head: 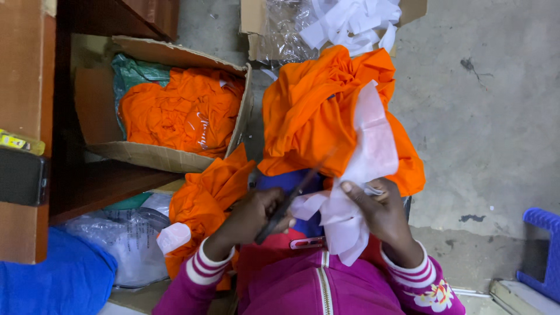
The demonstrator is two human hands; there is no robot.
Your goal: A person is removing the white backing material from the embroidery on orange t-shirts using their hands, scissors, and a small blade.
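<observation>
An orange garment lies bunched over my lap, with a white backing sheet stuck to it. My right hand grips the lower part of this white sheet, thumb on top. My left hand is closed on dark scissors, whose blades point up and to the right toward the edge between white sheet and orange cloth. A second piece of orange cloth hangs beside my left wrist. Both sleeves are magenta with striped cuffs.
A cardboard box at left holds folded orange garments. Another box at the top holds white strips and clear plastic. A wooden shelf, a plastic bag, blue cloth and a blue stool surround me on the concrete floor.
</observation>
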